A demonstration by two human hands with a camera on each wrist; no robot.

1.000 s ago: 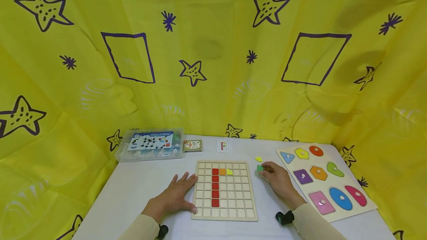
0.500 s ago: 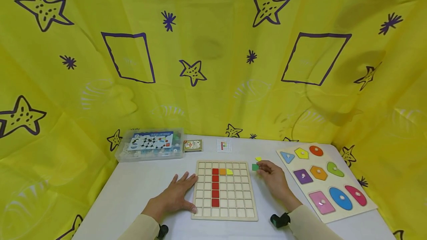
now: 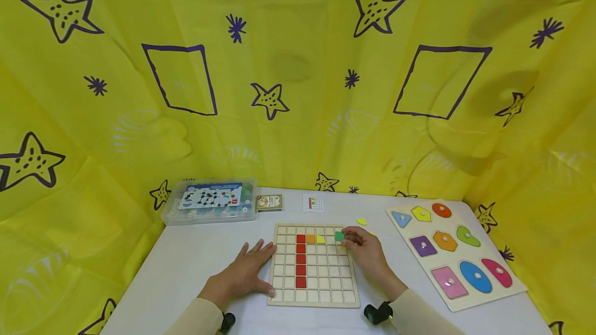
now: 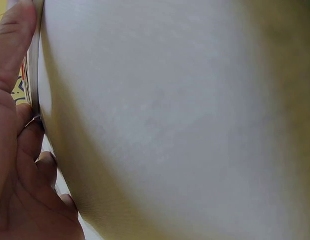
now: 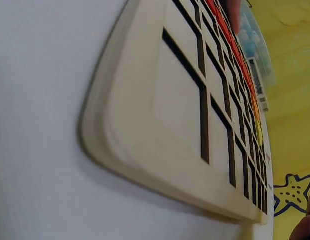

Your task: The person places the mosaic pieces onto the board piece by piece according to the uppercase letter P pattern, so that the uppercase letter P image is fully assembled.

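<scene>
A wooden grid board (image 3: 313, 302) lies on the white table, with a column of several red square tiles (image 3: 301, 259) in it. To the right of the top red one sit an orange tile (image 3: 311, 239) and a yellow tile (image 3: 321, 240) with a cut corner. My right hand (image 3: 369, 253) pinches a green square tile (image 3: 339, 236) over the board's upper right cells. Fingers spread, my left hand (image 3: 244, 273) rests against the board's left edge; its thumb touches the lower left corner. The left wrist view shows that hand (image 4: 24, 165) beside the edge.
Loose yellow pieces (image 3: 361, 222) lie right of the board. Behind it are a small printed grid card (image 3: 313, 203), a card box (image 3: 269, 202) and a clear plastic case (image 3: 209, 203). A shape puzzle board (image 3: 453, 257) takes up the right side. A yellow curtain (image 3: 298, 143) surrounds the table.
My right hand has carried the green tile leftward from beside the yellow pieces to over the board's right side. The left hand has stayed in place.
</scene>
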